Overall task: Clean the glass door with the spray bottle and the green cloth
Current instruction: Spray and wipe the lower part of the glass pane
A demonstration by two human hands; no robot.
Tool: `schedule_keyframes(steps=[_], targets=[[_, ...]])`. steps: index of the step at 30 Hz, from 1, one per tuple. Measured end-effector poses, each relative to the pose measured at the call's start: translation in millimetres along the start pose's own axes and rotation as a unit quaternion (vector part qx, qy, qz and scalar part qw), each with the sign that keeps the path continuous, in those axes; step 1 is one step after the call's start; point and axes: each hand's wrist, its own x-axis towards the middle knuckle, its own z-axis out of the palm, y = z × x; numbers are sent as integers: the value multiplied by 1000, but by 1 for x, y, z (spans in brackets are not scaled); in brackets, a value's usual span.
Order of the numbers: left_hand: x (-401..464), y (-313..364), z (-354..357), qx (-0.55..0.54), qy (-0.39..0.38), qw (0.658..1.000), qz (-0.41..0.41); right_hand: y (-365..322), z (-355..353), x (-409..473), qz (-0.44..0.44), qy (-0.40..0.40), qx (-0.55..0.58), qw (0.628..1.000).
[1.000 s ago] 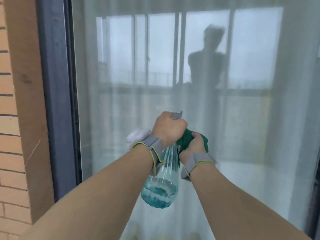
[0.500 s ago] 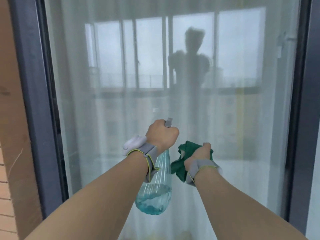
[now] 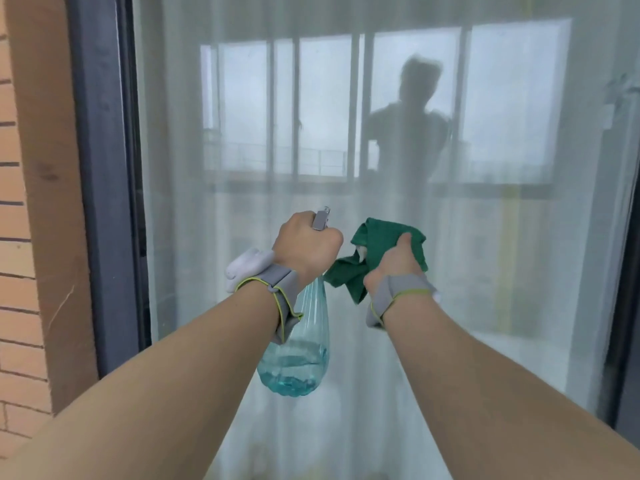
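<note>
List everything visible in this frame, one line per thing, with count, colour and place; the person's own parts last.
glass door: 1, clear with reflections, fills the centre
door frame: 1, dark grey, left of the glass
curtain: 1, sheer white, behind the glass
brick wall: 1, orange-brown, far left
spray bottle: 1, clear with blue liquid, hanging from the left hand
cloth: 1, green, bunched in the right hand
wristbands: 2, grey with yellow-green edging, one on each wrist
left hand: 1, grips the bottle's head
right hand: 1, holds the cloth

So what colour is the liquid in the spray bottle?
Pale teal-blue, pooled at the bottom of the clear spray bottle; seen in the head view.
</note>
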Motion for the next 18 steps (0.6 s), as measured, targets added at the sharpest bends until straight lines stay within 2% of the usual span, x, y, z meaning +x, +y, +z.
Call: schedule_keyframes(steps=[2,5,9,12,14,18], targets=[[1,-9,0,-4,-3,1000,-7,21,-9,6,-2,60,-28,998],[0,-15,-3,-8,-7,1000,-10,22,-9,5,-4,10,38,999],[5,-18,-10,-12,-7,1000,2,-4,2,7,11,-87,50,995],[5,-14,-15,-5,-22,1000,15,-27,6,9,31,-71,78,994],[7,-11,-20,-16,-23,999,23,-38,6,3,14,-72,82,994],[10,-6,-27,-35,-21,999,28,-37,-1,-7,39,-89,28,995]])
